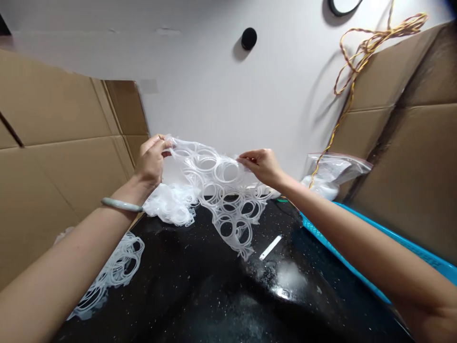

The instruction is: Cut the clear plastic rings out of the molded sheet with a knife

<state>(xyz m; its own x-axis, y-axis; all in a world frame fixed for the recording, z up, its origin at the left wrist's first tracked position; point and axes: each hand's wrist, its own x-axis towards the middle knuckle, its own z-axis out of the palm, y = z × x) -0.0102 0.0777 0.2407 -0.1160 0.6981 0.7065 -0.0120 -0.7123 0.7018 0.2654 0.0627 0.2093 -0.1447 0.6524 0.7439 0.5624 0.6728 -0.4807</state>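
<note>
A translucent sheet of joined rings [228,195], thin and rubbery-looking, hangs stretched between my two hands above a black speckled table. My left hand [152,159], with a pale bangle on the wrist, pinches its upper left corner. At the upper right edge, my right hand [262,166] grips it between thumb and fingers. The lower end tapers and dangles close to the tabletop. Behind it, near my left wrist, lies a heap of similar white material [171,202]. More ring sheets [123,262] are piled under my left forearm, which partly hides them.
Cardboard panels [60,105] stand at left and right, with a white wall behind. A blue basket [357,247] lies beneath my right forearm. Near it are a zip bag [332,174] and a twisted yellow cord [332,138]. A small white strip [271,247] lies on the black tabletop [171,286].
</note>
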